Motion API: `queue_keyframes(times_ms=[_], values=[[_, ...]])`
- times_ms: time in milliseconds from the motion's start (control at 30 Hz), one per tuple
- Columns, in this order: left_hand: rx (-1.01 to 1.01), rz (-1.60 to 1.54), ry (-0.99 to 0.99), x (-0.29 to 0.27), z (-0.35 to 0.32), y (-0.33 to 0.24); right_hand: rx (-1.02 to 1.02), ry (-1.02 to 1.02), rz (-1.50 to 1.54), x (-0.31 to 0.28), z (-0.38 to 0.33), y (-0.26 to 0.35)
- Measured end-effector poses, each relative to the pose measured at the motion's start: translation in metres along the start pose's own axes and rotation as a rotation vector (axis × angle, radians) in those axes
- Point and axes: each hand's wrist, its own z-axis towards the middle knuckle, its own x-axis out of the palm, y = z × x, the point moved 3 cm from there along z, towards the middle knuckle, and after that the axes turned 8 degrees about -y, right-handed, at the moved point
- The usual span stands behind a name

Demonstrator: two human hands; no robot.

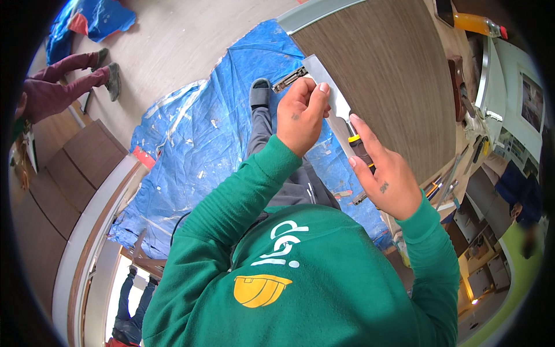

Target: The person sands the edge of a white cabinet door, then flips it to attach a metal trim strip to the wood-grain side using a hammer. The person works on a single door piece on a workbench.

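Note:
My right hand point(393, 182) is closed round the dark, yellow-banded handle of a chisel point(329, 78). The index finger stretches along the neck and the thumb lies on the other side. Its broad, flat, pale metal blade points away from me, over the edge of a wood-grain panel point(387, 69). My left hand point(300, 115) is curled at the blade, the thumb tip lying against it; the other fingertips are partly hidden. Just beyond the left knuckles a metal cabinet hinge point(289, 79) juts from the panel's edge. A second hinge point(358, 199) shows below my right hand.
A blue tarp point(191, 144) covers the floor around my sandalled foot point(260, 92). Hand tools point(442, 188) and an orange bottle point(477, 24) lie along the right. At the far left a person in maroon trousers point(72, 81) is near brown panels point(72, 185). Another person's legs point(133, 301) show lower left.

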Motion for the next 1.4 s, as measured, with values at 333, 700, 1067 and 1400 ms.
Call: queue_keyframes(times_ms=[333,700,1067,1400], values=[[-0.028,-0.07,0.052,-0.003,-0.012,0.033,-0.098,-0.076,0.055,0.007,0.006,-0.002],[0.066,-0.059,0.164,0.019,-0.003,0.05,-0.023,-0.014,-0.035,0.006,0.007,-0.004],[-0.08,-0.14,-0.01,0.006,-0.013,0.011,-0.022,0.017,0.02,0.003,0.023,-0.001],[-0.177,-0.07,-0.037,0.015,0.008,-0.009,0.045,0.044,0.051,0.003,0.035,0.003]])
